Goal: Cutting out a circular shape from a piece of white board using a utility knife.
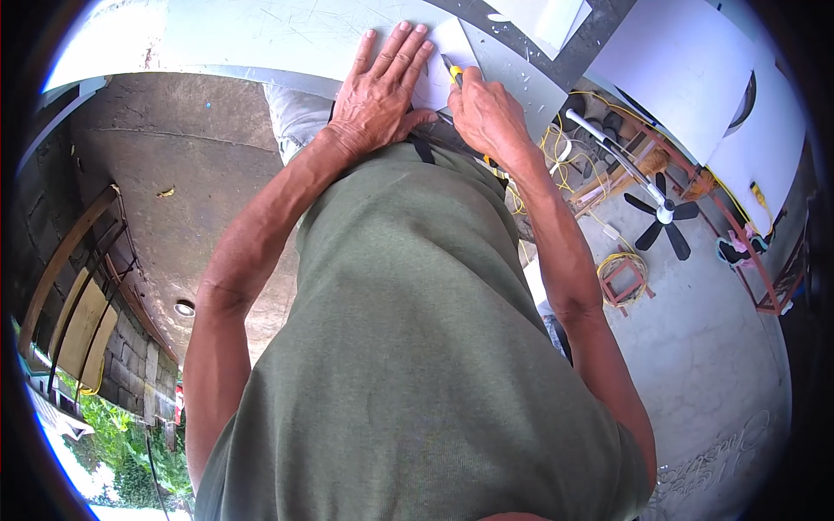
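My left hand [382, 91] lies flat on the pale worktop [200, 39] near the top of the view, fingers slightly apart, along the left side of a small white sheet [455, 36]. My right hand [486, 117] grips a yellow and black utility knife [456, 75] just right of it, the blade pointing up-left at the white sheet. Whether the tip touches the sheet I cannot tell. The knife's handle is partly hidden by my fingers.
Large white boards [669, 69] stand at the right, above a wooden frame, tangled yellow cords [621, 265] and a black-bladed fan [662, 214]. A concrete floor [174, 130] spreads below the worktop. Wooden planks [91, 317] lean along the left wall.
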A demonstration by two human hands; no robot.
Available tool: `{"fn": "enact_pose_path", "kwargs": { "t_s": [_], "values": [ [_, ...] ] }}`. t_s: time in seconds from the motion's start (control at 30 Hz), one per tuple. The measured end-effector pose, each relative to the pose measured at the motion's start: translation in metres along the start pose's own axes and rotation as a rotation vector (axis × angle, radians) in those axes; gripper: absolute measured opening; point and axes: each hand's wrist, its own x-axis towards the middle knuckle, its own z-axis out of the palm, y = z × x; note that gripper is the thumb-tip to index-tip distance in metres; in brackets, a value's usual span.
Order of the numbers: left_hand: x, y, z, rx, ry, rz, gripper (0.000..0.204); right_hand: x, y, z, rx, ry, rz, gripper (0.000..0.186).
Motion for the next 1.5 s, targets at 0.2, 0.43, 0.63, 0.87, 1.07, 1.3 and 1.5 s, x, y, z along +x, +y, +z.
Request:
{"fn": "enact_pose_path", "kwargs": {
  "t_s": [0.2,0.43,0.63,0.87,1.07,1.3,1.5],
  "values": [
    [0.002,-0.001,0.000,-0.046,0.035,0.016,0.099,0.001,-0.006,-0.004,0.056,-0.019,0.065,0.037],
    [0.002,0.000,0.001,-0.041,0.048,0.018,0.098,-0.001,-0.008,0.011,0.089,0.089,0.073,0.033],
    [0.000,-0.001,0.003,-0.043,0.064,0.023,0.098,-0.007,-0.015,0.016,0.094,0.108,0.110,0.032],
    [0.003,-0.002,0.000,-0.015,0.038,0.014,0.096,-0.006,-0.019,0.021,0.123,0.128,0.139,0.031],
    [-0.001,-0.002,-0.002,-0.041,0.046,0.011,0.101,-0.008,-0.019,0.019,0.075,0.116,0.142,0.030],
    [0.007,-0.026,-0.009,-0.109,0.095,0.041,0.109,0.006,-0.006,-0.008,-0.087,0.042,-0.074,0.029],
    [0.018,-0.041,-0.018,-0.071,0.162,0.100,0.098,0.026,-0.001,-0.023,-0.214,-0.004,-0.223,0.029]
  ]
}}
